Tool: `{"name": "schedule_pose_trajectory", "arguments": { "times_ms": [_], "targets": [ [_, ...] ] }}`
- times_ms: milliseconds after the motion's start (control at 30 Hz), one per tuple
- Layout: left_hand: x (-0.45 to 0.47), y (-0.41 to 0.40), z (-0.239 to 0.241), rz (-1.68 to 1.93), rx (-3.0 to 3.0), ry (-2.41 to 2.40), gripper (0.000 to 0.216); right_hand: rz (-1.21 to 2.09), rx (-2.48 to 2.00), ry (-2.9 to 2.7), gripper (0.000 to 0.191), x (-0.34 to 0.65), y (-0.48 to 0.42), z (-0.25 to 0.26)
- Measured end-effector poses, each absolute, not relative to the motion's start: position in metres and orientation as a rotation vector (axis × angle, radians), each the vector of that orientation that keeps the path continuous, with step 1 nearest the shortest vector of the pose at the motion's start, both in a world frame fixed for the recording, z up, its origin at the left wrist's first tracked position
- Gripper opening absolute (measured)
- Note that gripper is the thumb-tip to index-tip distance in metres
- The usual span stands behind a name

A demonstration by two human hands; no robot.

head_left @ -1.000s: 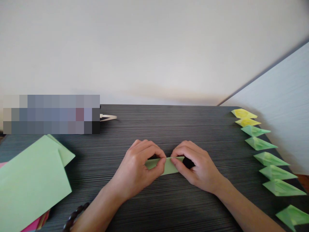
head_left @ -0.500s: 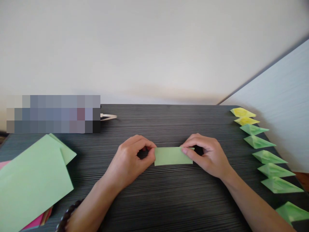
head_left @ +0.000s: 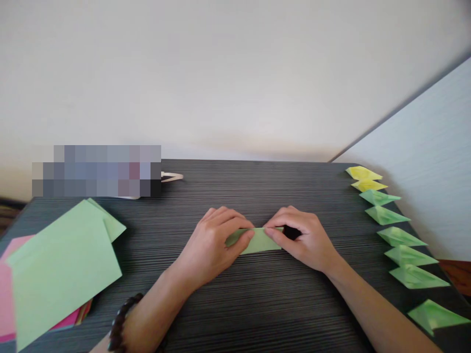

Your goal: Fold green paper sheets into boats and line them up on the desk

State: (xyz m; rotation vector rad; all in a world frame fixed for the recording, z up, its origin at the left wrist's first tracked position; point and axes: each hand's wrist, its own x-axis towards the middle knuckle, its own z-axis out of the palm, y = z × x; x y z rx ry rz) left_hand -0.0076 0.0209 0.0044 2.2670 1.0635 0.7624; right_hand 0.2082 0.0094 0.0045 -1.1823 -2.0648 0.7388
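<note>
A small folded strip of green paper [head_left: 260, 241] lies on the dark striped table [head_left: 257, 304] in front of me. My left hand [head_left: 211, 245] is curled over its left end, fingertips pressed on the top edge. My right hand [head_left: 305, 240] is curled over its right end in the same way. The fingertips of both hands nearly meet over the middle of the strip, so only a short part of the paper shows between them. A dark bead bracelet [head_left: 119, 321] sits on my left wrist.
Green sheets [head_left: 62, 269] lie over pink paper [head_left: 7, 299] at the table's left edge. Several folded paper pieces, two yellow [head_left: 362, 172] and the others green [head_left: 399, 236], line the right edge beside a pale panel [head_left: 430, 171]. A blurred-out object [head_left: 97, 170] stands at the back left.
Half a second ago my hands were apart at the ends of the flat strip; now they have slid together over its middle.
</note>
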Motion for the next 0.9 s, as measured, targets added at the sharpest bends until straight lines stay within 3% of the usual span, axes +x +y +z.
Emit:
{"name": "schedule_pose_trajectory", "arguments": {
  "times_ms": [500,667,833,900],
  "targets": [
    [-0.010,0.025,0.008,0.802,2.090,1.200,0.013,0.655,-1.276,-2.097,0.010,0.215,0.014,0.004],
    [-0.013,0.028,0.012,0.810,1.992,1.274,0.015,0.761,-1.345,-1.969,0.013,0.215,0.014,0.006],
    [-0.012,0.026,0.006,0.732,2.136,1.221,0.012,0.737,-1.335,-2.046,0.012,0.203,0.011,0.006],
    [-0.011,0.025,0.003,0.701,2.244,1.206,0.020,0.676,-1.395,-2.056,0.011,0.201,0.011,0.004]
  ]
}}
